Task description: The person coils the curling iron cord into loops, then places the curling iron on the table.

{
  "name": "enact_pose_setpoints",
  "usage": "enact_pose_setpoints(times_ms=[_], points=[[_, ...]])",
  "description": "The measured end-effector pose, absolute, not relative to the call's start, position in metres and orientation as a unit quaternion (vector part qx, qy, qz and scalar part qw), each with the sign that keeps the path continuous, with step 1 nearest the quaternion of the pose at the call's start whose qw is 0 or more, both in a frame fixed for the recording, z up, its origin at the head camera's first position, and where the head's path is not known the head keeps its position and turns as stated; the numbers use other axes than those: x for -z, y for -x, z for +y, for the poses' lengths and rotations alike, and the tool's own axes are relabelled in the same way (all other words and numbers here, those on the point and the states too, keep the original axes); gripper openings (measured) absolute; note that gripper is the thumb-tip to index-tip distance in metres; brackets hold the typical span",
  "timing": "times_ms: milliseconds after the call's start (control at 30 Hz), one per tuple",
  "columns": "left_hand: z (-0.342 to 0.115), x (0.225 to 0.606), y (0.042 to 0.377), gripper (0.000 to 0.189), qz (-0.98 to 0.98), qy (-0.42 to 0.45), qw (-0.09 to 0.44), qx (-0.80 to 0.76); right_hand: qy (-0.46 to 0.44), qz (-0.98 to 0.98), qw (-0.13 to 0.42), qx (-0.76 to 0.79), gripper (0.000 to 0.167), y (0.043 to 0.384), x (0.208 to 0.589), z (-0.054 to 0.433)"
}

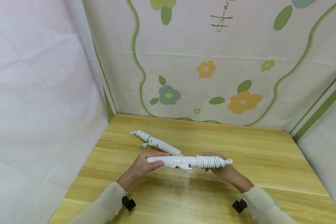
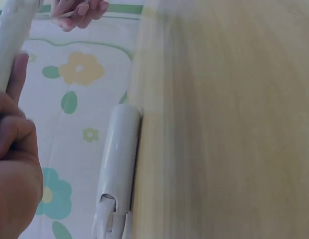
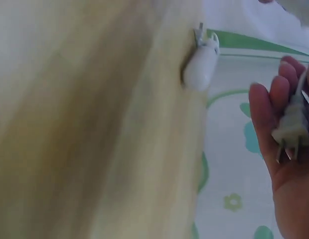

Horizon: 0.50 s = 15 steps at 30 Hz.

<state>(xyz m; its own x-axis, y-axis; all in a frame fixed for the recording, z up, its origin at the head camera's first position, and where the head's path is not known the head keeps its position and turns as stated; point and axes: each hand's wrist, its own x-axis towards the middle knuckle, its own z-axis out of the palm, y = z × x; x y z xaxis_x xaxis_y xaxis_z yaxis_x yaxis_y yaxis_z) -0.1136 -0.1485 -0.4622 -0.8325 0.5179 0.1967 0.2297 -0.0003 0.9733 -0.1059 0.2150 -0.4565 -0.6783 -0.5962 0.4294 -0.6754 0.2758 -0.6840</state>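
Note:
A white curling iron is held level above the table, its white cord wound in coils round the right end. My left hand grips its smooth left end, fingers behind and thumb in front. Near the coiled end is my right hand, partly hidden by the coils. In the right wrist view, a two-pin plug lies against that palm, with its cord held at the curled fingers. A second white curling iron, also cord-wrapped, lies on the table behind the first.
The wooden table reaches back to a flower-printed cloth wall. Another cloth wall stands at the left. The second iron's loose plug rests beside its handle.

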Motion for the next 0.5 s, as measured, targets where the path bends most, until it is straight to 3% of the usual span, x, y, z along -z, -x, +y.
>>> enact_pose_setpoints(times_ms=[167,300,500], points=[[-0.140,0.467,0.113,0.031,0.704,-0.253,0.050,-0.661,-0.305,-0.823,0.061,-0.475,0.023,0.092,0.468,0.198],[-0.134,0.468,0.112,0.032,0.717,-0.240,0.020,-0.654,-0.286,-0.844,0.115,-0.439,0.024,0.087,0.469,0.187],[-0.132,0.464,0.108,0.035,0.751,-0.194,0.008,-0.630,-0.297,-0.886,0.182,-0.305,0.007,0.082,0.463,0.188]])
